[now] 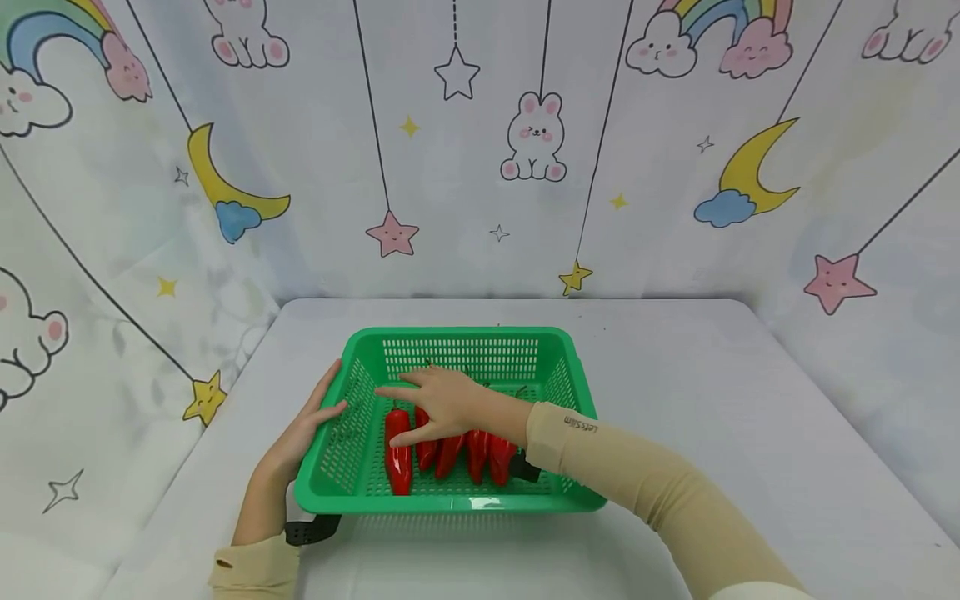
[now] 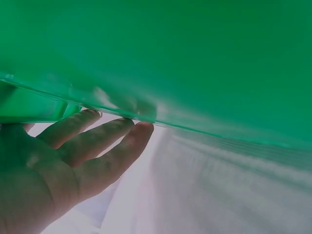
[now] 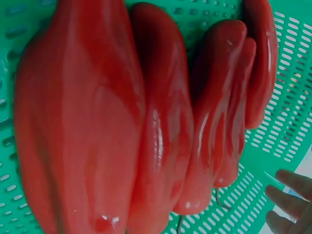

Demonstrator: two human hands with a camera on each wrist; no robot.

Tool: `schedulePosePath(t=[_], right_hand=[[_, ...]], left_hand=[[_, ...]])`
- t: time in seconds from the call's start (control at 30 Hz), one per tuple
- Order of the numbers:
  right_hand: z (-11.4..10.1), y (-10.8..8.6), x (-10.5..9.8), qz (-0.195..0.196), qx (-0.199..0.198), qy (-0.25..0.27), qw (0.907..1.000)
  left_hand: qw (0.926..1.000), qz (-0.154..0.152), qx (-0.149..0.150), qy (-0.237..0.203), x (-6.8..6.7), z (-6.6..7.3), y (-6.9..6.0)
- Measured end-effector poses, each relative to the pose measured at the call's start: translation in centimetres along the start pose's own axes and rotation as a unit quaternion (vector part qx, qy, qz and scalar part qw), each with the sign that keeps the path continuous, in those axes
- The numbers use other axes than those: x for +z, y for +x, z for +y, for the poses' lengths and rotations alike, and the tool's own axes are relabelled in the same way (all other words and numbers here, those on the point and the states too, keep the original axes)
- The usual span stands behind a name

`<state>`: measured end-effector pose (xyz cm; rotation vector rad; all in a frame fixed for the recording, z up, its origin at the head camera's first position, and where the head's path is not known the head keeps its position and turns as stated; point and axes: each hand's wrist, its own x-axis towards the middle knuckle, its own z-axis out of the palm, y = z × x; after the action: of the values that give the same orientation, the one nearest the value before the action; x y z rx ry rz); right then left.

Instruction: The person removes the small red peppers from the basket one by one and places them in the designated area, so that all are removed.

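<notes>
A green plastic basket [image 1: 525, 503] with slotted walls sits on the table, several glossy red peppers [image 1: 398, 462] lying side by side in it. My left hand [image 1: 294, 442] grips the basket's left rim, thumb over the edge; its other fingers [image 2: 114, 158] touch the rim from outside in the left wrist view. Above the peppers hovers my right hand [image 1: 442, 407], fingers spread and holding nothing. Seen close in the right wrist view, a large red pepper [image 3: 80, 117] fills the left side. Fingertips [image 3: 290, 200] show at its right edge; whose hand, I cannot tell.
White table [image 1: 697, 400] surface extends to the right of the basket. Behind it hangs a pale cloth backdrop [image 1: 465, 183] printed with stars, moons and rabbits. A black wrist strap [image 1: 313, 530] sits at my left wrist, near the basket's front left corner.
</notes>
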<state>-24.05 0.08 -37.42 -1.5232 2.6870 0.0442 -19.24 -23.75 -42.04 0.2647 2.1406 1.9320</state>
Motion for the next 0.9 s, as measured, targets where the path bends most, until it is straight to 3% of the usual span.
schedulePosePath(t=[0.27,0.9], right_hand=[[-0.5,0.4,1.3,-0.017,0.004,0.012,0.9998],[-1.8,1.1,3.3,-0.052,0.003,-0.033,0.9981]], left_hand=[[1.0,-0.002,-0.004,-0.001,-0.1,0.2,0.1],[1.0,0.002,0.001,0.002,0.0,-0.1,0.1]])
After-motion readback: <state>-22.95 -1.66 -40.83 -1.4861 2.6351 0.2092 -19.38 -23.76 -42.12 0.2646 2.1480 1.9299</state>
